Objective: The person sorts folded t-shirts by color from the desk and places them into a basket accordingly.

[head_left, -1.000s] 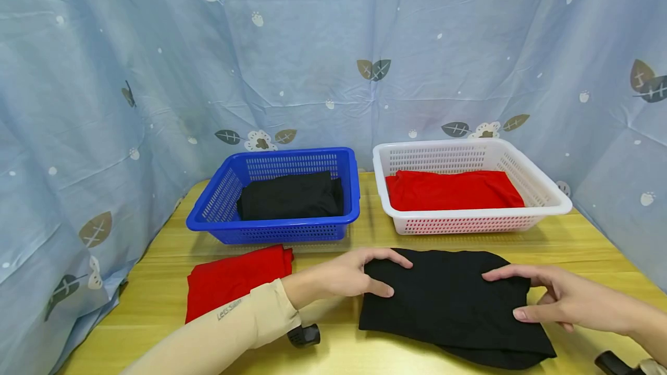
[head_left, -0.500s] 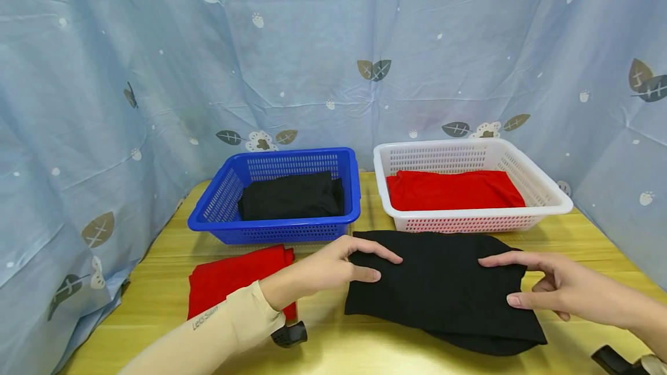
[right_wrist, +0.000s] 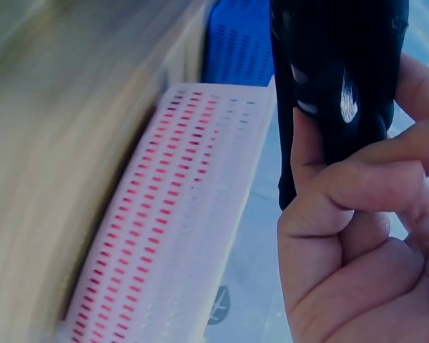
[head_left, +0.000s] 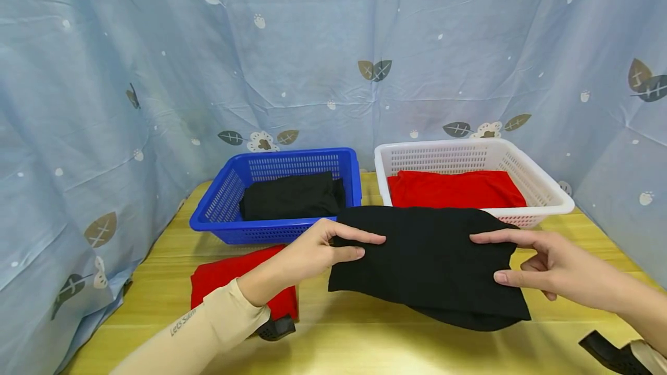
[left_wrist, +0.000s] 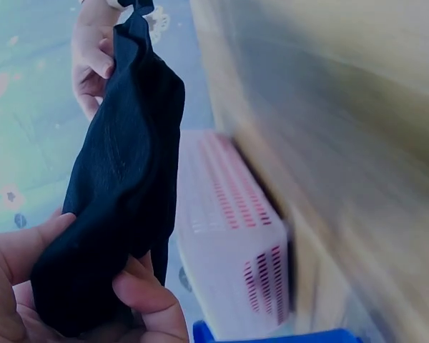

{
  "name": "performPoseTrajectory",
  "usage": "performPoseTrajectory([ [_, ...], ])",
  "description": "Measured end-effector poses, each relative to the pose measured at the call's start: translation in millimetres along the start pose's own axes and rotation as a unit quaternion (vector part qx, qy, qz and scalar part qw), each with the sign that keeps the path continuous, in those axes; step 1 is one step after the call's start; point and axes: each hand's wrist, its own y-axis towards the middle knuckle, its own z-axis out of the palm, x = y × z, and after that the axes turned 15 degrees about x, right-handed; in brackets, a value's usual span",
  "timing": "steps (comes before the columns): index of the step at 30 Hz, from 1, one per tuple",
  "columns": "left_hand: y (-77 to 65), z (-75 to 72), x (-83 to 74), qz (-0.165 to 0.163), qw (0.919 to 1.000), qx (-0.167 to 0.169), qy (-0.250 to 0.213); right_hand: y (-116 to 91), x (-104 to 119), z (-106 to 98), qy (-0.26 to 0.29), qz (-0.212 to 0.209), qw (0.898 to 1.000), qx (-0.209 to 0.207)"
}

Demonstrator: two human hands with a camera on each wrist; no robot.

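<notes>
A folded black cloth point(head_left: 422, 259) hangs above the table between my two hands, its lower edge sagging toward the right. My left hand point(head_left: 312, 250) grips its left end, thumb and fingers on opposite faces, as the left wrist view shows on the black fabric point(left_wrist: 121, 186). At the other end my right hand point(head_left: 552, 265) pinches the cloth, with some fingers tucked beneath it; in the right wrist view these fingers point(right_wrist: 318, 207) curl under the dark fabric. The cloth's top edge overlaps the front of the white basket point(head_left: 547, 204) in the head view.
A blue basket point(head_left: 219, 225) at the back left holds folded black cloth point(head_left: 286, 195). Folded red cloth point(head_left: 458, 188) lies in the white basket. Another folded red cloth point(head_left: 234, 271) rests on the table point(head_left: 375, 346), partly behind my left forearm. A patterned curtain point(head_left: 333, 51) closes off the back.
Both hands have raised the black cloth off the table and carried it forward and somewhat left, toward the baskets. Their grip on its two ends looks the same.
</notes>
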Motion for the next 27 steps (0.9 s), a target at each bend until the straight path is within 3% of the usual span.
performPoseTrajectory([
  [5, -5.3, -9.3, -3.2, 0.010, 0.9994, -0.031, 0.010, 12.1, 9.5, -4.6, -0.013, -0.017, 0.999, -0.024],
  [18, -18.2, -36.3, -7.8, 0.039, 0.9938, -0.102, 0.020, 54.5, 38.2, -23.3, 0.013, -0.074, 0.997, -0.021],
  [21, -22.3, -41.6, -10.0, 0.032, 0.9915, -0.122, 0.032, 64.6, 45.5, -28.2, 0.003, -0.069, 0.997, -0.033],
  [27, -30.4, -55.1, -9.8, 0.011, 0.9868, -0.159, 0.027, 89.2, 56.3, -36.7, -0.007, -0.004, 0.999, -0.039],
])
